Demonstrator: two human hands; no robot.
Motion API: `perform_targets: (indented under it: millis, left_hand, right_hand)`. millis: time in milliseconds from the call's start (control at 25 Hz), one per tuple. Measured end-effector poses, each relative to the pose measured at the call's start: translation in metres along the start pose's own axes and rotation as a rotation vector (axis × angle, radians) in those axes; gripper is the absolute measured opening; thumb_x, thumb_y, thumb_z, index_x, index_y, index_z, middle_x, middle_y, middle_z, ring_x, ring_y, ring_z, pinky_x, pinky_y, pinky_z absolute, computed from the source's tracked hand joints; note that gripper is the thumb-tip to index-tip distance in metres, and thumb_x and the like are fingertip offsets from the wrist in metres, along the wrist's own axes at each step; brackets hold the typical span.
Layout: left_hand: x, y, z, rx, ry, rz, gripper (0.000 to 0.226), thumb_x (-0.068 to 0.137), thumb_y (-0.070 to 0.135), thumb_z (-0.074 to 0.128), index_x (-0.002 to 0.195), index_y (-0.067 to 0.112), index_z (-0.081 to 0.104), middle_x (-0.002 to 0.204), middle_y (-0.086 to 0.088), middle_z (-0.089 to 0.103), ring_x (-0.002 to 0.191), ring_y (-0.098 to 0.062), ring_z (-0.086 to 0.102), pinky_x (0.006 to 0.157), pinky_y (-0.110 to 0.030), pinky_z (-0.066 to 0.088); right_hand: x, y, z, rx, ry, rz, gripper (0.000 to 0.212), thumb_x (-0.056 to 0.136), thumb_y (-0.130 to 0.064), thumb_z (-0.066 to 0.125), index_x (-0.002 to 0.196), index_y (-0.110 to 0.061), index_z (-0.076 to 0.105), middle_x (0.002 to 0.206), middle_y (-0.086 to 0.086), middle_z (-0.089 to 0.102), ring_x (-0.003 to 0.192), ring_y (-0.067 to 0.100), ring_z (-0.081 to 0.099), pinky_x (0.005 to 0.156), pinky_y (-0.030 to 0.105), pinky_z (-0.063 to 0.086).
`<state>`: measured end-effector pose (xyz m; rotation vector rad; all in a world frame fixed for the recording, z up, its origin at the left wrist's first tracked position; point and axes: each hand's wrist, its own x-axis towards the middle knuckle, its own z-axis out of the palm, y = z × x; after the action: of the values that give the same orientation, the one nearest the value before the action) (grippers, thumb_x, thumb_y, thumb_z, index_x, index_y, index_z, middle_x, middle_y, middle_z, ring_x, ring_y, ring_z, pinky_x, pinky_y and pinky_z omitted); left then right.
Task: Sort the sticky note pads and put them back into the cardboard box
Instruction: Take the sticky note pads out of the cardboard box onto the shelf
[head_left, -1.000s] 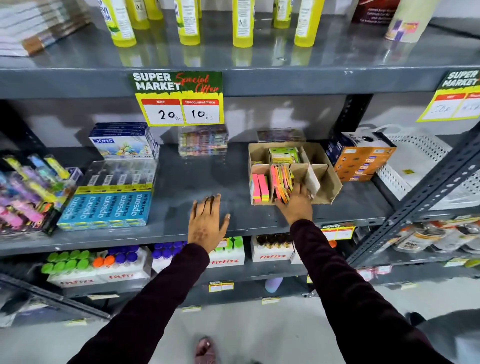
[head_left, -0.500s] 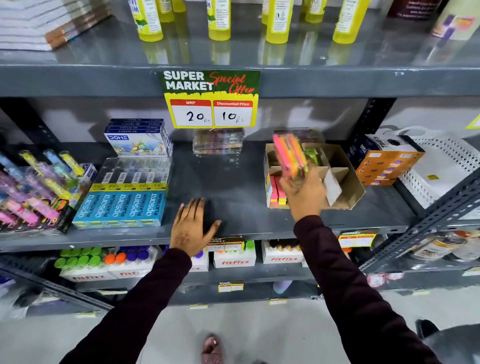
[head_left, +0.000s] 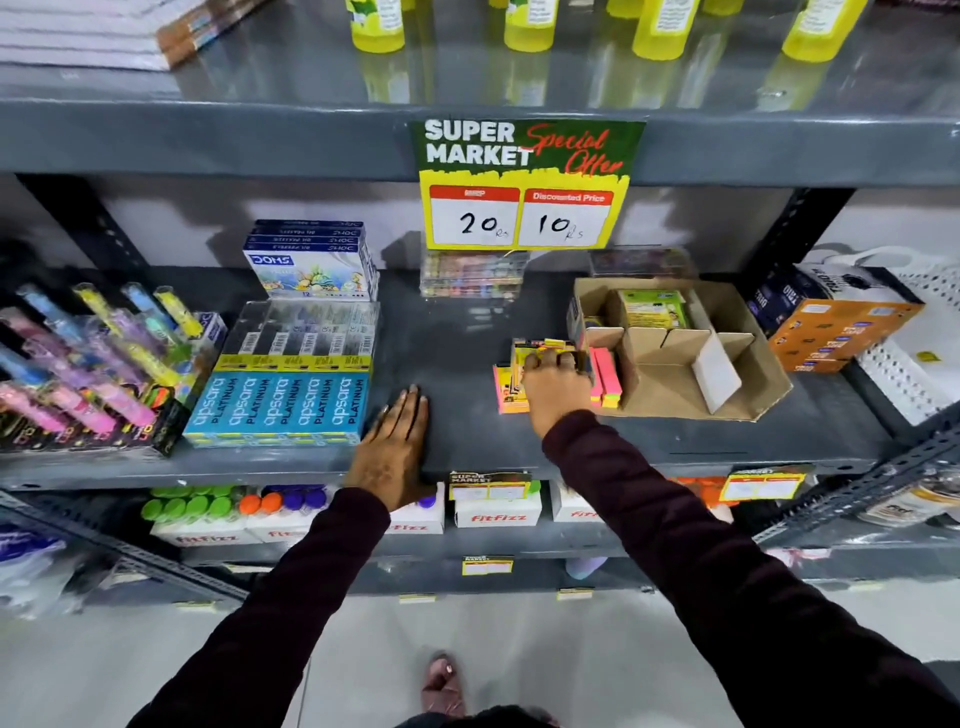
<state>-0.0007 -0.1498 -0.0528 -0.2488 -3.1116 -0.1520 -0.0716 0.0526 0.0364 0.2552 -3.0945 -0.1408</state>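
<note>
A brown cardboard box (head_left: 748, 395) with card dividers stands on the grey middle shelf (head_left: 457, 332), right of centre. Pink and yellow sticky note pads (head_left: 605, 376) stand on edge in its left compartment, and green packets (head_left: 652, 309) fill a rear one. My right hand (head_left: 553, 387) is closed on a stack of neon sticky note pads (head_left: 511, 382) that rests on the shelf just left of the box. My left hand (head_left: 395, 447) lies flat, fingers spread, on the shelf's front edge and holds nothing.
Blue Apsara pencil packs (head_left: 280, 405) and a Doms box (head_left: 311, 270) sit to the left, with highlighter packs (head_left: 88, 364) at far left. An orange carton (head_left: 836, 332) and a white basket (head_left: 914, 332) stand to the right. A price sign (head_left: 524, 187) hangs above.
My right hand lifted a stack of neon pads out of the box's compartment, carried it left and set it down on the shelf beside the box. My left hand stayed flat on the shelf.
</note>
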Motion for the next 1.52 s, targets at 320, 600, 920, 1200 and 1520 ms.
perform_targets:
  millis: [320, 600, 920, 1200, 1520]
  left_hand:
    - [0.000, 0.001, 0.004, 0.026, 0.032, 0.023, 0.113, 0.060, 0.052, 0.077, 0.142, -0.003, 0.021, 0.150, -0.022, 0.022, 0.137, -0.035, 0.022, 0.111, -0.044, 0.014]
    - [-0.001, 0.005, 0.001, -0.025, 0.027, -0.034, 0.109, 0.060, 0.069, 0.047, 0.142, 0.000, 0.027, 0.148, -0.020, 0.029, 0.134, -0.033, 0.030, 0.109, -0.045, 0.021]
    - [0.001, 0.007, -0.002, -0.032, 0.007, -0.043, 0.108, 0.058, 0.066, 0.053, 0.139, -0.002, 0.032, 0.147, -0.019, 0.032, 0.133, -0.031, 0.033, 0.111, -0.039, 0.022]
    - [0.001, 0.007, -0.002, 0.012, -0.003, -0.051, 0.111, 0.055, 0.064, 0.056, 0.140, -0.002, 0.030, 0.148, -0.018, 0.029, 0.135, -0.029, 0.029, 0.112, -0.040, 0.022]
    - [0.001, 0.003, 0.002, 0.030, 0.007, -0.038, 0.111, 0.055, 0.061, 0.060, 0.142, -0.001, 0.027, 0.149, -0.017, 0.026, 0.136, -0.028, 0.028, 0.110, -0.044, 0.019]
  right_hand:
    - [0.056, 0.035, -0.026, 0.061, -0.341, -0.242, 0.056, 0.088, -0.010, 0.063, 0.138, -0.003, 0.040, 0.143, 0.018, 0.047, 0.130, 0.034, 0.048, 0.106, 0.037, 0.044]
    - [0.069, 0.031, -0.046, 0.184, -0.336, -0.296, 0.058, 0.082, -0.020, 0.072, 0.133, -0.003, 0.051, 0.139, 0.016, 0.052, 0.127, 0.031, 0.049, 0.102, 0.031, 0.041]
    - [0.089, -0.059, 0.001, 0.301, -0.123, -0.367, 0.042, 0.095, -0.005, 0.045, 0.136, -0.013, 0.051, 0.138, 0.021, 0.054, 0.126, 0.036, 0.052, 0.104, 0.039, 0.044]
    - [0.097, -0.093, 0.032, 0.174, -0.325, -0.603, 0.055, 0.101, -0.019, 0.040, 0.151, -0.008, 0.018, 0.162, 0.011, 0.007, 0.150, 0.024, 0.008, 0.124, 0.033, 0.010]
    - [0.106, 0.001, -0.028, 0.095, -0.436, -0.388, 0.059, 0.085, -0.020, 0.070, 0.134, 0.001, 0.045, 0.142, 0.019, 0.049, 0.126, 0.029, 0.051, 0.101, 0.031, 0.043]
